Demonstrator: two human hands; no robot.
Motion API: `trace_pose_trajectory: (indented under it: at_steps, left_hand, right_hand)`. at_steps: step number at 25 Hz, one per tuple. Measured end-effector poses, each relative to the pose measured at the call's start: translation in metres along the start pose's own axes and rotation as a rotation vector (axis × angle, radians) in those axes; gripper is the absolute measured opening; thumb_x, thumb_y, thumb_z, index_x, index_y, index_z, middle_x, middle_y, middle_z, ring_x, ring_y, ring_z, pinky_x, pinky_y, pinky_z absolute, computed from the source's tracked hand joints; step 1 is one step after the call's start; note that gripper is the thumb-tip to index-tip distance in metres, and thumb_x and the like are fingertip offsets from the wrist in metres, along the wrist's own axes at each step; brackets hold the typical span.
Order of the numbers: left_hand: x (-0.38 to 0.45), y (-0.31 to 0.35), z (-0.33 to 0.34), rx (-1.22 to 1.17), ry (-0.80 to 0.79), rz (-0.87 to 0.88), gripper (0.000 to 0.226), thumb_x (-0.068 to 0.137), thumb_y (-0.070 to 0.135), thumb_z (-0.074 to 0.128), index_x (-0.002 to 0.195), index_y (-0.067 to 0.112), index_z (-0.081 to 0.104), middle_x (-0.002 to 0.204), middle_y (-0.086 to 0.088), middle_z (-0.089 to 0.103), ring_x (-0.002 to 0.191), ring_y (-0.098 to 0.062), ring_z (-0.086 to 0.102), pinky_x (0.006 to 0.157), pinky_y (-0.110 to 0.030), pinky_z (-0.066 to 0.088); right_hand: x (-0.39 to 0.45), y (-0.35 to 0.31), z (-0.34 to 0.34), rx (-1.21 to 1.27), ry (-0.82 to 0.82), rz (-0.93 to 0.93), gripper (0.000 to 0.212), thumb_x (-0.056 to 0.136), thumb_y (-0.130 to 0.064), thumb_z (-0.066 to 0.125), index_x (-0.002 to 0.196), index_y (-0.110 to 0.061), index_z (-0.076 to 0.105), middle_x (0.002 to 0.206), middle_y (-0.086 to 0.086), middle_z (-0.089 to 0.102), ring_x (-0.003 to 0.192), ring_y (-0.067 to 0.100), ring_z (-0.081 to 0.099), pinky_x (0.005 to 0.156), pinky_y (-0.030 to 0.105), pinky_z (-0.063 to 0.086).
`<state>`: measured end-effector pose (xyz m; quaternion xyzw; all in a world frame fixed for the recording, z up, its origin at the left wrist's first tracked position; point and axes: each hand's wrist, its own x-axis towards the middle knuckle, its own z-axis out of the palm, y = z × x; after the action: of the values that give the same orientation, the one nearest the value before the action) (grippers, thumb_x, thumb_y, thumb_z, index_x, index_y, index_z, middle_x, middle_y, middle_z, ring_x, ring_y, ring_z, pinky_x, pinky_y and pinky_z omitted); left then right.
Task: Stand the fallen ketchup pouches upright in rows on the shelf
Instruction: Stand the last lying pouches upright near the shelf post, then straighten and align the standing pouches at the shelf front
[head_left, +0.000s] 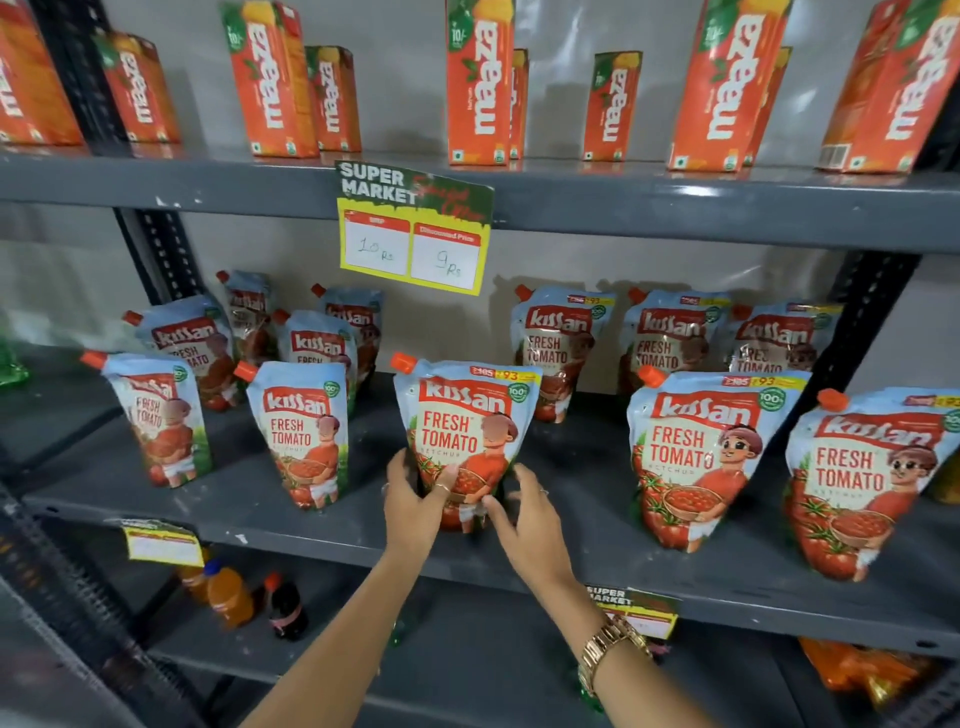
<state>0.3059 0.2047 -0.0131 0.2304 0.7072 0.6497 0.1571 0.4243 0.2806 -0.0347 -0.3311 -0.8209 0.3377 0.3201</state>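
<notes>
The left hand (413, 501) reaches forward from a bare, extended forearm and grips the lower left edge of the centre ketchup pouch (465, 431), thumb across the printed front and fingers wrapped behind. The right hand (524, 512) is opened out, fingers spread and slightly curled; its thumb lies at the lower right of the same pouch, while the fingers stand just clear of the pouch side. A ring shows on each hand, and a gold link watch (605, 652) sits on the right wrist.

The held pouch stands upright at the front of the middle shelf (587, 525), between a smaller-looking pouch to its left (301, 431) and a larger-looking one to its right (696, 457). Each pouch is a glossy, soft-walled plastic pack, wide at the base, narrowing upward, with an orange screw cap set at the upper left corner. More pouches stand in rows behind and to both sides.

The shelf is flat grey painted metal, carried on black perforated uprights. A yellow and green paper price tag (415, 234) hangs from the shelf above, where rectangular orange juice cartons (480, 83) stand. Bottles (231, 597) stand on the shelf below.
</notes>
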Motion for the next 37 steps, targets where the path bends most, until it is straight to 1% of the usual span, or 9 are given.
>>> trace_pose_trajectory:
  at_steps: [2, 7, 14, 21, 24, 27, 31, 33, 37]
  left_hand:
    - [0.006, -0.004, 0.001, 0.022, -0.077, -0.016, 0.055, 0.083, 0.026, 0.065, 0.130, 0.009, 0.044, 0.127, -0.008, 0.058, 0.118, -0.023, 0.054, 0.096, -0.034, 0.045]
    - [-0.001, -0.004, 0.017, 0.079, -0.067, 0.003, 0.052, 0.083, 0.032, 0.064, 0.127, 0.010, 0.047, 0.125, -0.010, 0.061, 0.115, -0.025, 0.057, 0.091, -0.033, 0.046]
    - [-0.021, 0.006, 0.061, 0.083, -0.078, 0.021, 0.050, 0.083, 0.036, 0.062, 0.125, 0.012, 0.047, 0.118, -0.007, 0.063, 0.110, -0.023, 0.059, 0.091, -0.034, 0.047]
    - [-0.020, 0.010, 0.073, 0.102, -0.131, -0.058, 0.067, 0.072, 0.051, 0.060, 0.126, 0.015, 0.044, 0.124, -0.008, 0.061, 0.117, -0.025, 0.055, 0.103, -0.051, 0.043]
    - [-0.020, 0.012, 0.064, -0.009, -0.220, -0.110, 0.055, 0.083, 0.033, 0.064, 0.130, 0.011, 0.042, 0.132, -0.011, 0.056, 0.119, -0.023, 0.053, 0.105, -0.044, 0.044]
    - [-0.016, 0.008, 0.044, -0.044, -0.029, -0.112, 0.049, 0.086, 0.027, 0.061, 0.128, 0.006, 0.048, 0.133, -0.013, 0.055, 0.124, -0.025, 0.051, 0.106, -0.037, 0.041]
    - [-0.007, 0.006, -0.003, -0.039, 0.291, -0.072, 0.030, 0.089, 0.026, 0.057, 0.111, 0.005, 0.061, 0.114, -0.015, 0.065, 0.107, -0.027, 0.059, 0.089, -0.030, 0.043]
    - [0.002, 0.004, -0.031, -0.029, 0.406, -0.036, 0.026, 0.090, 0.024, 0.054, 0.106, 0.005, 0.061, 0.108, -0.017, 0.066, 0.101, -0.028, 0.060, 0.084, -0.032, 0.043]
    - [0.031, -0.003, -0.083, 0.053, 0.520, -0.011, 0.021, 0.089, 0.015, 0.055, 0.107, 0.003, 0.056, 0.112, -0.021, 0.059, 0.100, -0.034, 0.058, 0.082, -0.036, 0.044]
  right_hand:
    - [-0.002, -0.002, 0.007, 0.066, 0.013, 0.026, 0.053, 0.087, -0.037, 0.055, 0.134, -0.019, 0.036, 0.129, 0.002, 0.057, 0.116, 0.018, 0.053, 0.094, 0.034, 0.047]
    - [-0.005, 0.004, -0.003, 0.118, 0.109, 0.065, 0.047, 0.085, -0.022, 0.060, 0.128, -0.016, 0.042, 0.121, 0.004, 0.062, 0.110, 0.019, 0.055, 0.089, 0.026, 0.043]
    - [0.000, 0.030, -0.034, 0.114, 0.125, 0.177, 0.037, 0.087, -0.021, 0.059, 0.122, -0.012, 0.049, 0.118, 0.008, 0.064, 0.110, 0.023, 0.058, 0.088, 0.034, 0.047]
    - [0.003, 0.039, -0.044, 0.161, 0.063, 0.233, 0.045, 0.085, -0.028, 0.060, 0.127, -0.017, 0.047, 0.119, 0.009, 0.063, 0.107, 0.023, 0.060, 0.091, 0.039, 0.050]
    - [0.000, 0.029, -0.043, 0.151, 0.183, 0.224, 0.034, 0.085, -0.023, 0.060, 0.115, -0.014, 0.048, 0.112, 0.006, 0.059, 0.095, 0.021, 0.060, 0.083, 0.036, 0.052]
    - [-0.008, 0.014, -0.043, 0.124, 0.312, 0.106, 0.011, 0.087, -0.016, 0.056, 0.093, -0.016, 0.047, 0.091, 0.003, 0.055, 0.074, 0.008, 0.053, 0.065, 0.018, 0.045]
    - [-0.012, -0.007, -0.025, 0.148, 0.163, -0.038, 0.006, 0.087, -0.015, 0.054, 0.087, -0.019, 0.049, 0.080, -0.002, 0.056, 0.074, 0.008, 0.054, 0.060, 0.010, 0.042]
    - [-0.005, -0.016, -0.005, 0.139, 0.069, -0.071, 0.005, 0.087, -0.014, 0.055, 0.091, -0.016, 0.054, 0.079, -0.003, 0.058, 0.073, 0.010, 0.057, 0.065, 0.015, 0.047]
    - [0.006, -0.035, 0.046, 0.167, -0.084, 0.083, 0.008, 0.085, -0.017, 0.058, 0.093, -0.019, 0.057, 0.075, -0.012, 0.057, 0.080, 0.019, 0.063, 0.073, 0.045, 0.057]
